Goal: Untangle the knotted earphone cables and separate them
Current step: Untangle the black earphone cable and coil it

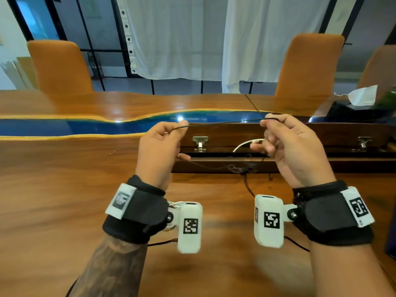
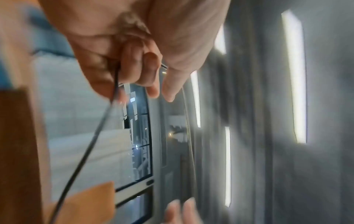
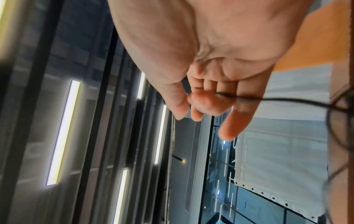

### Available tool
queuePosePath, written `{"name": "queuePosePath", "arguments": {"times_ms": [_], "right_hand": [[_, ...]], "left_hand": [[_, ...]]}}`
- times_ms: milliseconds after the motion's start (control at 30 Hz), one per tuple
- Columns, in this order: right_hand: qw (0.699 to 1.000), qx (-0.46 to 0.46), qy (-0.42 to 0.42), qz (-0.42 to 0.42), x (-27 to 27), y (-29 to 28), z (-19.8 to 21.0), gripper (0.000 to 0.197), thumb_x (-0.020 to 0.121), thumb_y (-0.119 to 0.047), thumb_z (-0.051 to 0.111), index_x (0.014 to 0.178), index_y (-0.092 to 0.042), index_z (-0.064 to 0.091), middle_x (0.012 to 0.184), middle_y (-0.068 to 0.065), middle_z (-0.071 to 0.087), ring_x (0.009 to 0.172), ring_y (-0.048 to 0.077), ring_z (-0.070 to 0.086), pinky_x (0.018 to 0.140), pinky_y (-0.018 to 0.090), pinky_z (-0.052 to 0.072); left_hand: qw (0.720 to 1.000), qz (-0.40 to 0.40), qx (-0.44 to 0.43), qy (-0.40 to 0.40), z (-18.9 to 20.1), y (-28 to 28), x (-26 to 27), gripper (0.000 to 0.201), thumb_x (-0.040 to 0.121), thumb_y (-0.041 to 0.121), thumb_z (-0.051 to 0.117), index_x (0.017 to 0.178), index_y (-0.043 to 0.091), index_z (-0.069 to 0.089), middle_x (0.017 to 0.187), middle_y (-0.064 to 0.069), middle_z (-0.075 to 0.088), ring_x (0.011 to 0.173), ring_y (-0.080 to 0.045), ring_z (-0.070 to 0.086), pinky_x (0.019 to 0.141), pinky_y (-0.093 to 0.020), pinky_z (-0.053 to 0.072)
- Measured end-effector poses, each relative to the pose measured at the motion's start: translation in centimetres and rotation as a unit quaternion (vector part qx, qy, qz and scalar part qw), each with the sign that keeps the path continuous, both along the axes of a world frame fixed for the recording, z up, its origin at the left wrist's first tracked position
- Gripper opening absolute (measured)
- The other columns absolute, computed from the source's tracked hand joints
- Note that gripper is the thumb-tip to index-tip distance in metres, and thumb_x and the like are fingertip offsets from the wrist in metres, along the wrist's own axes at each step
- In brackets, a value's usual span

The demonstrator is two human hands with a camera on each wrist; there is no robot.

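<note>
Both hands, left (image 1: 159, 151) and right (image 1: 293, 146), each pinch one black earphone cable (image 1: 225, 122) stretched between them

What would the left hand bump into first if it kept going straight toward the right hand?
Probably nothing before the right hand itself. The left hand only has the taut black cable stretched between them, though depth is hard to judge.

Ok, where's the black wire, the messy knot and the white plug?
black wire (image 1: 225, 122), head view, middle of the stretched part.
knot (image 1: 242, 168), head view, middle of the tangle.
white plug (image 1: 258, 140), head view, its tip.
</note>
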State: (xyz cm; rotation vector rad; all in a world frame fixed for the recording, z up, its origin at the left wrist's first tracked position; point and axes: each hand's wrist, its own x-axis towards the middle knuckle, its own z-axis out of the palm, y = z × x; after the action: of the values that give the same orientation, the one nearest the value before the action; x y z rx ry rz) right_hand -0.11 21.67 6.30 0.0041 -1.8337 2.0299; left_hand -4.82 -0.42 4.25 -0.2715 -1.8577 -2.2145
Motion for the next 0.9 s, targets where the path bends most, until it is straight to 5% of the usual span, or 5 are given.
{"name": "queuePosePath", "arguments": {"times_ms": [100, 367, 500, 600, 900], "right_hand": [[0.996, 0.085, -0.020, -0.024, -0.2, 0.7, -0.6, 0.017, 0.098, -0.025, 0.064, 0.092, -0.010, 0.065, 0.057, -0.005, 0.041, 0.049, 0.007, 0.035, 0.052, 0.026, 0.035], [0.913, 0.335, 0.028, -0.230, 0.1, 1.1, -0.7, 0.030, 0.089, -0.047, 0.072, 0.079, -0.020, 0.066, 0.068, 0.003, 0.063, 0.069, 0.020, 0.058, 0.069, 0.043, 0.053], [0.992, 0.112, -0.032, -0.050, 0.1, 0.4, -0.3, 0.039, 0.091, -0.052, 0.063, 0.087, -0.013, 0.068, 0.057, -0.002, 0.041, 0.052, 0.008, 0.042, 0.072, 0.043, 0.058], [0.988, 0.146, -0.050, -0.033, -0.1, 0.4, -0.6, 0.052, 0.084, -0.064, 0.062, 0.086, -0.013, 0.070, 0.054, -0.007, 0.038, 0.051, 0.006, 0.038, 0.060, 0.032, 0.048], [0.891, 0.405, -0.072, -0.190, -0.1, 1.7, -1.5, 0.037, 0.087, -0.060, 0.067, 0.078, -0.024, 0.066, 0.076, -0.003, 0.066, 0.082, 0.019, 0.061, 0.071, 0.040, 0.052]], "left_hand": [[0.998, 0.051, -0.027, 0.026, 0.1, -1.0, -0.3, 0.012, 0.094, 0.019, 0.068, 0.094, 0.009, 0.062, 0.055, 0.005, 0.048, 0.048, -0.006, 0.043, 0.045, -0.018, 0.040], [0.846, 0.267, -0.455, 0.080, -0.8, -2.8, -1.0, 0.022, 0.091, 0.048, 0.064, 0.081, 0.029, 0.061, 0.070, 0.012, 0.059, 0.073, -0.017, 0.059, 0.066, -0.032, 0.046], [0.979, 0.112, -0.161, 0.046, 0.0, -2.4, -0.9, 0.016, 0.094, 0.030, 0.069, 0.084, 0.018, 0.067, 0.058, 0.012, 0.055, 0.060, -0.008, 0.053, 0.061, -0.034, 0.058], [0.999, 0.008, 0.033, -0.038, 0.8, -2.3, -0.6, 0.013, 0.094, 0.027, 0.068, 0.087, 0.015, 0.067, 0.052, 0.010, 0.038, 0.051, -0.008, 0.036, 0.046, -0.026, 0.046], [0.836, 0.216, -0.505, 0.000, -0.3, -3.9, -0.9, 0.016, 0.086, 0.045, 0.067, 0.087, 0.030, 0.061, 0.082, 0.010, 0.061, 0.090, -0.024, 0.060, 0.082, -0.039, 0.051]]}}
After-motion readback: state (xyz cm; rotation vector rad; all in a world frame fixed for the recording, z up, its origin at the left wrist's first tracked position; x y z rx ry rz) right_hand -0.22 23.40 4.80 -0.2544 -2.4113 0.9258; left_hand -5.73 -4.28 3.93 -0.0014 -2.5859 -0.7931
